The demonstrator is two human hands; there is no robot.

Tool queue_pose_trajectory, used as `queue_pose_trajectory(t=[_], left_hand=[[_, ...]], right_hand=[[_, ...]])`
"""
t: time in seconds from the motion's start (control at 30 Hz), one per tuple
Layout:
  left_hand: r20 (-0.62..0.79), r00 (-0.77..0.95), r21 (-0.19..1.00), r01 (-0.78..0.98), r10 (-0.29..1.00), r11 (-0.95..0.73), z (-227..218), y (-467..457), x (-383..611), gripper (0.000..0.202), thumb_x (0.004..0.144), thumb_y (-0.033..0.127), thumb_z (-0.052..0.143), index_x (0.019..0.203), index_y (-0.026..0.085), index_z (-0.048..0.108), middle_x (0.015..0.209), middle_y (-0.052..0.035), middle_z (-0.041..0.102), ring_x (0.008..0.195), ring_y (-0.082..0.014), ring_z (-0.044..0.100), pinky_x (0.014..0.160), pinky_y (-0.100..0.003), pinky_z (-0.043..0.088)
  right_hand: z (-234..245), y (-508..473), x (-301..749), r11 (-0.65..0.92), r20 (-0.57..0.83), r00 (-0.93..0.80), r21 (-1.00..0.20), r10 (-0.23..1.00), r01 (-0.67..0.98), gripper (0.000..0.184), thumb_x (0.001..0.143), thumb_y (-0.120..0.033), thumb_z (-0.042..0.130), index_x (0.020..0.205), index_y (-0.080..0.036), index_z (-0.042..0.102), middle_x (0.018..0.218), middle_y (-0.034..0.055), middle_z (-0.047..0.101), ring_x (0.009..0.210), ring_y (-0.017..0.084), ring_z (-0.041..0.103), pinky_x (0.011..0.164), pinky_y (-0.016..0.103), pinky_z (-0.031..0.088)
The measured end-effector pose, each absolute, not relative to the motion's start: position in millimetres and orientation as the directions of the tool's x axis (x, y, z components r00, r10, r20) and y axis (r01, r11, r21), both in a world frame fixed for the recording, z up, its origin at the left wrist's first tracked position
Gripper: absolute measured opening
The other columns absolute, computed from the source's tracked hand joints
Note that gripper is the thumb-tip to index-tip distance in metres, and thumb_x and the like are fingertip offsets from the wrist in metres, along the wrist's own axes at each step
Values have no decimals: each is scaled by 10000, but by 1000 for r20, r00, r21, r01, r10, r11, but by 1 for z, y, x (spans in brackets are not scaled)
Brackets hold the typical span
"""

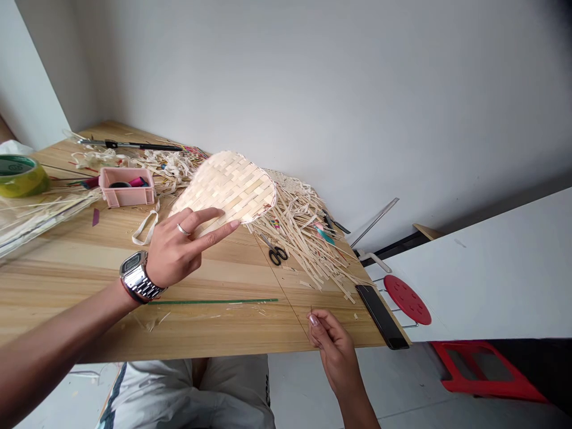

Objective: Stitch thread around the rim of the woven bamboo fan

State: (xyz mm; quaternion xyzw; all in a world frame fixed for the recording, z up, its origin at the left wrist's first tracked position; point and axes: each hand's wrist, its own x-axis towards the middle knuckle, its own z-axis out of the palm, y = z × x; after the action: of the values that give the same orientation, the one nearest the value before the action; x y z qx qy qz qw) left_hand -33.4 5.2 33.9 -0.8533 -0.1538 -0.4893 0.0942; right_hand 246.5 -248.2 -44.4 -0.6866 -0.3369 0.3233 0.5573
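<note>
A rounded panel of woven pale bamboo (227, 187) lies tilted over the wooden table (223, 325), its edge bound with thin stitching. My left hand (179, 247), with a ring and a steel wristwatch, has its fingers spread across the near end of the panel. The thumb is hidden behind it. My right hand (333, 345) is at the table's front edge, with its fingertips pinched on a thin dark sliver (311, 310). It is well away from the panel.
A heap of loose bamboo strips (299, 235) with black-handled scissors (276, 254) lies right of the panel. Behind it are shavings, a pink box (126, 186) and a tape roll (21, 176). A black phone (382, 316) sits on the right edge, beside a white board (487, 274).
</note>
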Motion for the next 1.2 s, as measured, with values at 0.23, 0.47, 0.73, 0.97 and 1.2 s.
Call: queue_pose_trajectory(t=[0.23,0.47,0.73,0.97,1.2], left_hand=[[706,406,651,-52,580,-757,41,-3,-30,590,867,80,566,1410,306,529,1299,-65,622,1189,-260,563,1020,-423,470],[219,585,974,-182,781,-137,31,2,-25,603,810,248,713,1390,284,549,1442,-28,553,1315,-334,503,1108,-479,411],[-45,860,992,-20,509,122,-6,-6,-6,577,790,161,662,1357,206,565,1378,-98,600,1206,-278,586,1024,-416,469],[-187,862,982,162,470,94,-8,-6,0,410,943,349,568,1312,171,578,1177,-109,687,961,-210,658,803,-307,529],[-150,863,984,178,482,-12,-8,-5,2,351,959,284,552,1299,214,604,1212,-87,674,1035,-209,639,884,-320,514]], right_hand=[[-22,-219,249,-69,35,515,-981,856,181,276,875,-453,653,906,-182,602,666,-25,426,589,91,331,539,241,288],[27,-180,270,40,257,439,-894,861,446,185,902,-382,641,928,-200,624,675,-20,486,600,98,405,542,240,323],[70,-108,243,280,348,-42,-670,937,687,92,930,-229,591,887,-179,655,843,20,622,760,121,560,667,254,436],[38,-70,223,353,293,-213,-600,932,718,81,904,-138,614,897,-158,692,846,3,625,724,83,549,661,231,427],[17,-72,219,448,418,-256,-468,872,761,154,934,-97,508,927,-148,654,879,28,588,794,112,569,720,255,467]])
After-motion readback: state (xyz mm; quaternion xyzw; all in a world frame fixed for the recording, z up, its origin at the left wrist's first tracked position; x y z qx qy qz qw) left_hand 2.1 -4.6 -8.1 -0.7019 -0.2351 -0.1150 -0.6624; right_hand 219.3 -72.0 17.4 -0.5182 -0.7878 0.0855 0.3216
